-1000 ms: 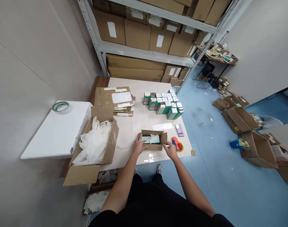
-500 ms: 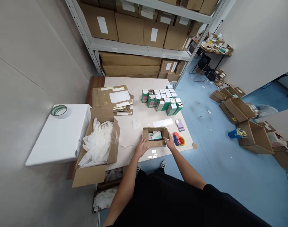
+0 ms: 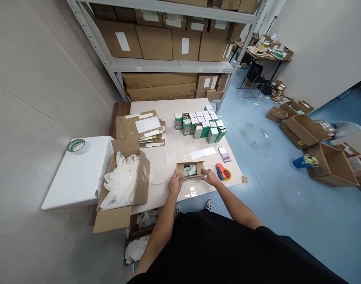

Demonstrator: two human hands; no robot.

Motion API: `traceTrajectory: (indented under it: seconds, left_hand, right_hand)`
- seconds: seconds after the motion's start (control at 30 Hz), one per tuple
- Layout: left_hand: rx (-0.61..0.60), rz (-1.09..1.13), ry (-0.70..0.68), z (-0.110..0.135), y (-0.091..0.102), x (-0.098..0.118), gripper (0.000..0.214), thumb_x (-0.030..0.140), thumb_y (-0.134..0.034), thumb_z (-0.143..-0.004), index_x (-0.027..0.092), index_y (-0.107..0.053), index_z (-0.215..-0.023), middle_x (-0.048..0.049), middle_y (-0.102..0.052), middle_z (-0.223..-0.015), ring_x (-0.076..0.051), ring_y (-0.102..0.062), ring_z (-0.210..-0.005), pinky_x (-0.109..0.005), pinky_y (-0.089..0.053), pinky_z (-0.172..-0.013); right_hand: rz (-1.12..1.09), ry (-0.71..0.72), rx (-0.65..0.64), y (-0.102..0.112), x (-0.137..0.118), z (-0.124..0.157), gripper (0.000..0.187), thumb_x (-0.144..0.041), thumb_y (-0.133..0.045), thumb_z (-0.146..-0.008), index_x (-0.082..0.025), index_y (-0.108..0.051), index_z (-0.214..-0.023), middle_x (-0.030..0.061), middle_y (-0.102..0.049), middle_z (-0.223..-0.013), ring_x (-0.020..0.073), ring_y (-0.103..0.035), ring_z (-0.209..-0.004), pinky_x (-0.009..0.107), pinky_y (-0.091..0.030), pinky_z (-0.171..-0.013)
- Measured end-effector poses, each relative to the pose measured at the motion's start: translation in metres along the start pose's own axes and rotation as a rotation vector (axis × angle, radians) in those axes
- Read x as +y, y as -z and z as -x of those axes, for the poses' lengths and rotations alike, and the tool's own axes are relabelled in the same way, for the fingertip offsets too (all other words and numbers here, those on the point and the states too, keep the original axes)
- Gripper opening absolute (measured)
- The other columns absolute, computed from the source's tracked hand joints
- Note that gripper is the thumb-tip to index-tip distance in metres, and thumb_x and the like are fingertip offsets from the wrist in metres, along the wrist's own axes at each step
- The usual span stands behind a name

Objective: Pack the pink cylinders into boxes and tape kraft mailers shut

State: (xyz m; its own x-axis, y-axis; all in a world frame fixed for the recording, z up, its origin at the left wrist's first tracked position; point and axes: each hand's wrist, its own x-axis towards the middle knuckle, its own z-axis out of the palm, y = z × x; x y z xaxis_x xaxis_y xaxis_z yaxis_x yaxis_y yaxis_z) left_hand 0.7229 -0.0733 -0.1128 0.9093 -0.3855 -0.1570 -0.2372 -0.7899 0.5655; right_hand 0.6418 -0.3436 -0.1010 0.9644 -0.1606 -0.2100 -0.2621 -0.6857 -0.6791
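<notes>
A small cardboard box (image 3: 180, 169) lies near the table's front edge, between my two hands. Inside it I see a green-and-white carton (image 3: 186, 172) with a piece of white crumpled paper (image 3: 192, 169) on it. My left hand (image 3: 175, 184) grips the box's near left corner. At the near right corner, the fingers of my right hand (image 3: 210, 177) are closed on the box's edge and flap. Right of the box lies a red-and-blue tape dispenser (image 3: 222, 172) with a yellow roll. White paper slips (image 3: 202, 153) lie just behind the box.
Several green-and-white cartons (image 3: 198, 125) stand at the back right of the table. Flattened cardboard (image 3: 128, 128) is stacked at the back left. A large open box (image 3: 144, 177) of white paper stands at left, beside a white block (image 3: 76, 173) carrying a tape roll (image 3: 76, 145). Shelving (image 3: 168, 65) rises behind.
The near side flap of the small box has folded lower and the end flaps stand inward. My right hand has shifted onto its near right edge. The view has turned slightly.
</notes>
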Motion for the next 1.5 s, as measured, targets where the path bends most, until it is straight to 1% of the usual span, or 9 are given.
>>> traceTrajectory:
  seconds: [0.13, 0.3, 0.4, 0.53, 0.7, 0.9, 1.2, 1.37, 1.5]
  left_hand:
    - [0.018, -0.038, 0.11, -0.001, 0.001, 0.026, 0.063, 0.047, -0.052, -0.102, 0.019, -0.043, -0.158, -0.017, -0.064, -0.137, -0.031, -0.065, -0.119, -0.039, -0.053, -0.098]
    - [0.037, -0.24, 0.191, -0.019, 0.011, 0.055, 0.082, 0.04, -0.059, -0.097, 0.022, -0.021, -0.167, -0.0245, -0.044, -0.156, -0.042, -0.052, -0.134, -0.055, -0.042, -0.109]
    - [0.051, -0.289, 0.018, -0.038, 0.019, 0.06, 0.081, 0.026, -0.059, -0.093, 0.025, -0.024, -0.166, -0.019, -0.025, -0.17, -0.044, -0.029, -0.152, -0.061, -0.031, -0.118]
    - [-0.106, -0.322, -0.154, -0.048, 0.019, 0.054, 0.074, 0.015, -0.055, -0.089, 0.023, -0.039, -0.161, -0.0177, -0.046, -0.16, -0.038, -0.028, -0.154, -0.058, -0.025, -0.123]
    - [-0.31, -0.356, -0.17, -0.039, 0.002, 0.042, 0.06, 0.014, -0.049, -0.092, 0.019, -0.052, -0.152, -0.0186, -0.043, -0.162, -0.036, -0.034, -0.153, -0.052, -0.035, -0.119]
    - [-0.421, -0.502, -0.128, -0.051, -0.012, 0.043, 0.057, 0.026, -0.045, -0.099, 0.01, -0.048, -0.153, -0.0274, -0.034, -0.164, -0.043, -0.027, -0.155, -0.057, -0.032, -0.119]
    - [-0.51, -0.52, -0.07, -0.052, -0.03, 0.068, 0.064, 0.027, -0.045, -0.096, 0.014, -0.039, -0.158, -0.0247, -0.024, -0.169, -0.043, -0.018, -0.158, -0.061, -0.035, -0.117]
    - [-0.589, -0.555, -0.004, -0.048, -0.045, 0.098, 0.073, 0.027, -0.052, -0.092, 0.013, -0.033, -0.161, -0.0244, -0.014, -0.172, -0.043, -0.013, -0.159, -0.058, -0.035, -0.117]
    - [-0.656, -0.555, 0.031, -0.057, -0.044, 0.1, 0.082, 0.03, -0.059, -0.087, 0.012, -0.031, -0.162, -0.0263, -0.011, -0.171, -0.043, -0.011, -0.159, -0.058, -0.031, -0.119]
  right_hand:
    - [-0.062, -0.198, 0.268, -0.012, 0.001, -0.011, 0.043, -0.054, -0.066, -0.089, -0.019, -0.071, -0.114, 0.0109, -0.073, -0.116, 0.0256, -0.068, -0.102, 0.037, -0.055, -0.089]
    - [-0.065, -0.367, 0.427, -0.035, 0.004, -0.016, 0.054, -0.05, -0.072, -0.081, -0.02, -0.062, -0.126, 0.0119, -0.066, -0.118, 0.0255, -0.067, -0.098, 0.032, -0.053, -0.078]
    - [-0.117, -0.391, 0.412, -0.038, 0.008, -0.016, 0.065, -0.051, -0.073, -0.081, -0.02, -0.057, -0.136, 0.0142, -0.065, -0.123, 0.0271, -0.067, -0.104, 0.032, -0.053, -0.081]
    - [-0.136, -0.43, 0.396, -0.037, 0.008, -0.02, 0.075, -0.051, -0.073, -0.082, -0.02, -0.05, -0.145, 0.0177, -0.063, -0.13, 0.0318, -0.064, -0.118, 0.038, -0.051, -0.093]
    - [-0.134, -0.485, 0.363, -0.035, -0.003, -0.027, 0.087, -0.046, -0.074, -0.082, -0.016, -0.039, -0.156, 0.0217, -0.058, -0.137, 0.0356, -0.058, -0.125, 0.043, -0.049, -0.1]
    - [-0.161, -0.286, 0.39, -0.003, -0.002, -0.024, 0.077, -0.037, -0.055, -0.094, -0.019, -0.026, -0.163, 0.0166, -0.052, -0.149, 0.031, -0.05, -0.137, 0.043, -0.046, -0.109]
    - [-0.15, -0.218, 0.45, 0.08, 0.069, -0.007, 0.073, -0.031, -0.053, -0.093, -0.019, -0.031, -0.162, 0.0151, -0.058, -0.142, 0.0299, -0.053, -0.133, 0.044, -0.045, -0.111]
    - [-0.16, -0.379, 0.357, 0.083, 0.121, -0.001, 0.071, -0.037, -0.058, -0.092, -0.02, -0.036, -0.158, 0.0136, -0.058, -0.142, 0.0276, -0.058, -0.128, 0.04, -0.05, -0.103]
    - [-0.136, -0.405, 0.285, 0.065, 0.153, 0.001, 0.045, -0.033, -0.06, -0.091, -0.016, -0.06, -0.132, 0.0135, -0.069, -0.123, 0.0247, -0.065, -0.112, 0.032, -0.05, -0.095]
